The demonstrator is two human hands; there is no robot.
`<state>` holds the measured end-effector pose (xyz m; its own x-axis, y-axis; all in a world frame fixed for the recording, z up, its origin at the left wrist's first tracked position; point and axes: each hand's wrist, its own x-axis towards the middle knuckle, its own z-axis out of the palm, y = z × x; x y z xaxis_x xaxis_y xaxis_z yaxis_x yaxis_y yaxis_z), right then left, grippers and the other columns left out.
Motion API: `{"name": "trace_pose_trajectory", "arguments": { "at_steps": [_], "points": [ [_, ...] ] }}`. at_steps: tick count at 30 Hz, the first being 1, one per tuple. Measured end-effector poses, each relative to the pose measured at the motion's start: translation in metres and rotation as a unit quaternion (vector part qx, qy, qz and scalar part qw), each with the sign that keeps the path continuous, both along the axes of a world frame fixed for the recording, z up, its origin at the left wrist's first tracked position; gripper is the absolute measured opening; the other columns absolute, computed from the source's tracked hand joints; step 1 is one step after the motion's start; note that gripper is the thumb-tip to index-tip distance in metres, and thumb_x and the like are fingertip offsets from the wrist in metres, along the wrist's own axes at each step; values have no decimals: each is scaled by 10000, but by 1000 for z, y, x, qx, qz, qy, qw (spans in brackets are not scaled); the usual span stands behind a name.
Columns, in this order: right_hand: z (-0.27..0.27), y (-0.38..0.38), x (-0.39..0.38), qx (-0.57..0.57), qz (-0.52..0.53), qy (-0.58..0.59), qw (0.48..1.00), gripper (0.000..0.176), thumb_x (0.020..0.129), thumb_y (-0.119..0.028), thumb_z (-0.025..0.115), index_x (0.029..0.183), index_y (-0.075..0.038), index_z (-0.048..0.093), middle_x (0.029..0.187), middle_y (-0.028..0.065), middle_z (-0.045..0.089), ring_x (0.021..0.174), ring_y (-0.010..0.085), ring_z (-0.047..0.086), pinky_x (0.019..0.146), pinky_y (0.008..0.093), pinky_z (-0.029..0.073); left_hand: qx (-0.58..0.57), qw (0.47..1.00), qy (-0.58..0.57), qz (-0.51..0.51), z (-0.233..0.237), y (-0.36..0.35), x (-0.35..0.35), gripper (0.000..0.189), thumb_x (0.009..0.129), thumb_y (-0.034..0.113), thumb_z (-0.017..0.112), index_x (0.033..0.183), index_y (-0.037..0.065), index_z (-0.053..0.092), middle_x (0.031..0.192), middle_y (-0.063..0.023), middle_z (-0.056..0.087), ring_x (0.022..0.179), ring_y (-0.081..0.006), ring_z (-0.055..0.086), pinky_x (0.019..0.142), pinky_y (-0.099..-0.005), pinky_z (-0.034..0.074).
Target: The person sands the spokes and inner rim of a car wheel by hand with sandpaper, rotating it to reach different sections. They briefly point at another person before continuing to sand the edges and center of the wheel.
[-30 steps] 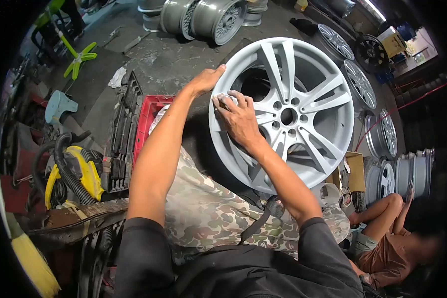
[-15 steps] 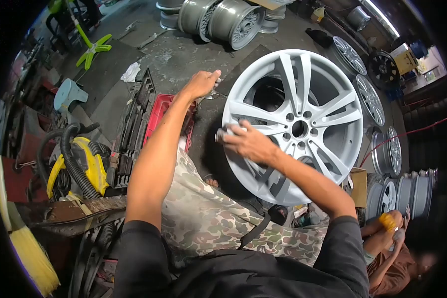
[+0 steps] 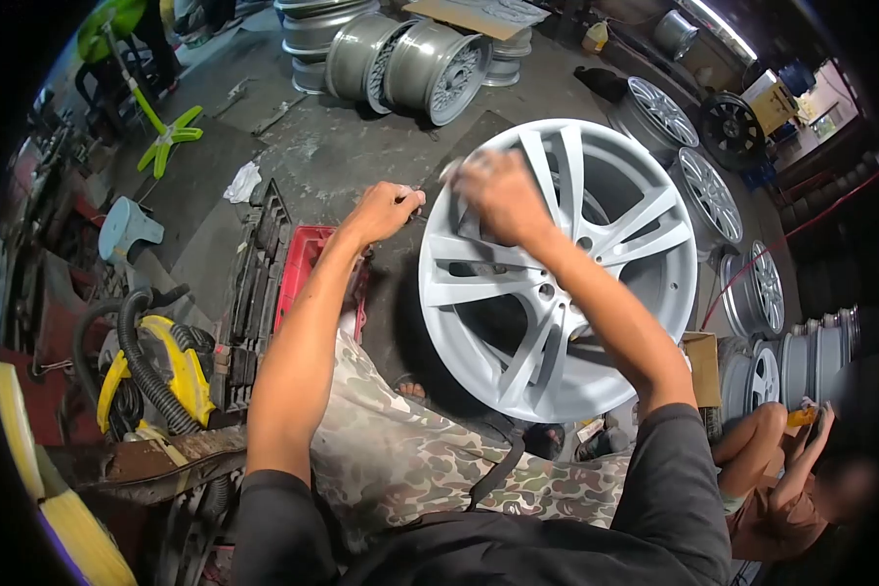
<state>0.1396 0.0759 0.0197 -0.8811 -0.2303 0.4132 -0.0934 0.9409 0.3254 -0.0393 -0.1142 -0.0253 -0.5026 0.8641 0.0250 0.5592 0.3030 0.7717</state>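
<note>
A large silver-grey wheel rim [image 3: 444, 352] with paired spokes lies face up in front of me. My right hand [image 3: 503, 190] is over its upper left edge, fingers curled and smeared by motion. Something pale shows at the fingertips, too blurred to name. To the left of the rim, my left hand [image 3: 386, 210] hangs above the floor, apart from the rim. Its fingers are bent in with the thumb against them; what they hold, if anything, is hidden. Below that hand is a red tool case [image 3: 301, 269] with a dark lid [image 3: 249, 283].
Several more rims [image 3: 430, 73] stand at the back and along the right. A yellow vacuum cleaner [image 3: 190, 376] and a light blue stool [image 3: 127, 230] are on the left. Another person [image 3: 786, 488] sits at the lower right, holding something yellow. A red hose [image 3: 801, 220] crosses at right.
My right hand has moved from the rim's left edge up to its upper left. The left hand is slightly lower in view, still closed. The seated person's hands have shifted.
</note>
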Motion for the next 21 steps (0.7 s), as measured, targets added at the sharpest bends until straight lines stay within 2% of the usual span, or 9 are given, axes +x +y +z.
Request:
{"name": "trace_pose_trajectory", "arguments": {
  "at_steps": [3,5,8,11,13,14,16,19,21],
  "points": [
    [23,77,11,-43,-127,88,987,389,840,-123,666,1215,-188,744,1245,55,665,1222,326,568,998,471,458,30,997,-72,-13,10,-7,8,385,1018,293,626,1090,-57,770,914,-131,786,799,-174,718,773,-347,567],
    [39,113,35,-36,-268,179,946,308,950,-210,649,1237,-190,758,1139,45,684,1118,317,583,927,475,475,25,984,-177,-22,23,-12,16,344,996,227,639,1106,-76,762,916,-134,789,821,-169,741,780,-332,578],
    [35,130,58,-2,-314,203,928,292,984,-233,632,1243,-176,756,1143,62,677,1109,332,576,897,487,470,-8,995,-85,-58,39,-9,26,350,986,210,648,1131,-92,749,948,-143,795,856,-179,763,797,-326,586],
    [15,99,36,-54,-271,205,939,288,984,-221,619,1232,-159,753,1151,98,668,1123,350,578,913,488,468,-2,999,-18,-41,40,-4,33,323,958,223,642,1077,-47,773,908,-202,779,828,-260,768,797,-381,579],
    [-3,59,12,-97,-143,173,970,307,870,-110,675,1165,-135,755,1192,87,665,1159,348,580,934,479,468,6,999,32,-2,43,-5,39,290,930,212,625,1035,-1,791,882,-250,751,813,-374,752,795,-434,566],
    [-6,34,8,-82,-107,103,986,321,824,-126,674,1134,-132,756,1284,78,645,1272,335,540,1065,489,429,7,999,35,-6,41,-5,40,290,930,212,625,1035,-1,791,882,-250,751,813,-374,752,795,-434,566],
    [-6,-1,2,-55,12,74,996,197,851,-134,639,1009,-135,757,1302,25,626,1247,304,559,1000,440,464,48,997,62,11,37,-3,43,311,929,218,626,1070,-11,784,909,-282,741,850,-407,748,832,-460,564],
    [6,32,2,-6,-48,92,995,247,861,-138,630,1073,-150,757,1280,16,641,1251,308,558,984,440,472,0,998,61,22,50,-4,55,373,943,212,634,1205,-30,741,1074,-275,751,980,-322,767,928,-408,555],
    [23,80,13,-5,-119,139,983,360,852,-114,635,1187,-168,756,1237,36,656,1227,331,558,990,479,473,-9,998,65,16,58,-4,63,384,945,209,625,1225,-33,731,1086,-280,748,989,-330,766,936,-409,555]
  ]
}}
